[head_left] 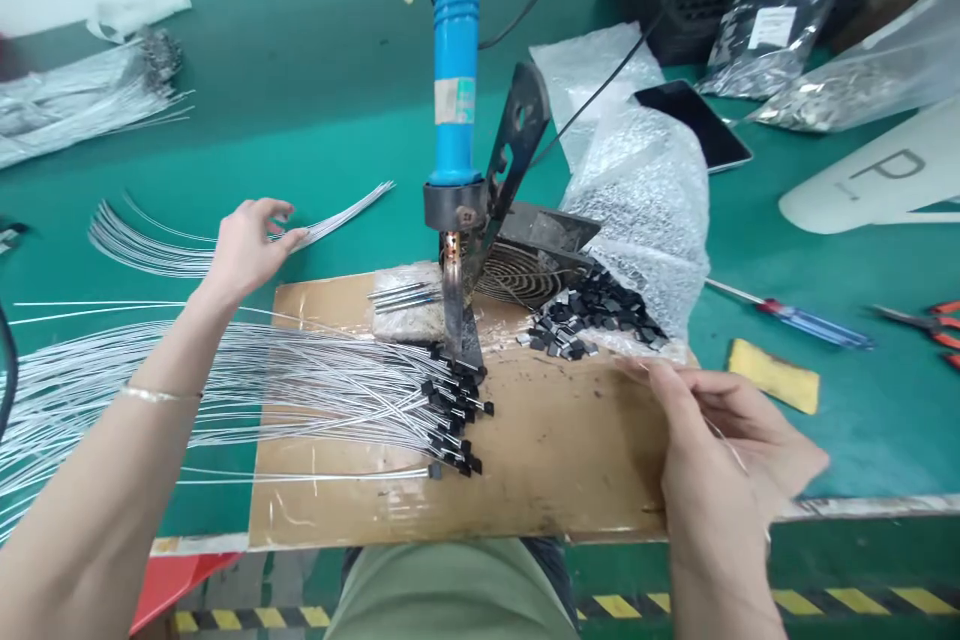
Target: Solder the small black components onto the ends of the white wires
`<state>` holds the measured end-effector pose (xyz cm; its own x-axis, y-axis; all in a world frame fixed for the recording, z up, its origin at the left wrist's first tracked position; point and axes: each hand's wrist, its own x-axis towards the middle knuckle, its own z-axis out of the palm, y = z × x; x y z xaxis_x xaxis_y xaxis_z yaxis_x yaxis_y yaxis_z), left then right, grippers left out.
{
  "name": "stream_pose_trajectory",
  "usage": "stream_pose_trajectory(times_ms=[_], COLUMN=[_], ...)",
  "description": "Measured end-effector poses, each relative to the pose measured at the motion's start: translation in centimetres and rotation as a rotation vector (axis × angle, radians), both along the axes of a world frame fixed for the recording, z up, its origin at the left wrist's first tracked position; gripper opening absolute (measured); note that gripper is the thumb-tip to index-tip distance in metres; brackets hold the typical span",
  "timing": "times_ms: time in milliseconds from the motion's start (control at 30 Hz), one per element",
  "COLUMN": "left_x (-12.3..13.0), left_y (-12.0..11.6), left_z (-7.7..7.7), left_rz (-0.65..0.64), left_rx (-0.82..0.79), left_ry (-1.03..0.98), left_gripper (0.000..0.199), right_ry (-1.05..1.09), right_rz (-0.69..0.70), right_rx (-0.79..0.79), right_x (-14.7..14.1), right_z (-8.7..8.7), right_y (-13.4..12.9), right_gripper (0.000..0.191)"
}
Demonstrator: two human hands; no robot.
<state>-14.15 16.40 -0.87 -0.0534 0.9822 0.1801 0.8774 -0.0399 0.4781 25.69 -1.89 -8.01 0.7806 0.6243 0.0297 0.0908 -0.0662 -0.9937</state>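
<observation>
My left hand is over a loose bundle of thin white wires, its thumb at the strands and its fingers apart. In my right hand, thumb and forefinger pinch a thin solder wire that trails back across the palm. Between my hands a blue-handled soldering iron is mounted tip down. Below its tip lie many white wires with small black connectors on their ends. Loose black connectors are heaped by a bubble-wrap bag.
A cardboard sheet covers the table's front middle. To the right are a yellow sponge, a screwdriver, pliers and a white cup-like container. A black phone and bags lie farther back. Another wire bundle is at left.
</observation>
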Motion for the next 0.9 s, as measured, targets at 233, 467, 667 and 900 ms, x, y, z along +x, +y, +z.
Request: stream_pose_trajectory(times_ms=[233,467,667,900], left_x=[-1.2,-2.0,-2.5,-1.6], left_y=[3.6,2.5,1.3,0.4], left_z=[-3.0,-2.1,-0.9,0.7], left_rz=[0.007,0.020,-0.032,-0.003], left_rx=[0.045,0.112,0.096,0.124], left_ry=[-0.072,-0.200,-0.254,-0.308], left_gripper=[0.012,0.018,0.024,0.020], right_ry=[-0.004,-0.020,0.023,0.037], right_rz=[0.043,0.065,0.062,0.083], right_rx=[-0.021,-0.060,-0.062,-0.050], right_x=[0.3,-0.2,-0.4,-0.5], right_z=[0.0,0.2,0.2,0.0], right_y=[0.0,0.0,-0.2,-0.2], right_gripper=[0.022,0.030,0.036,0.037])
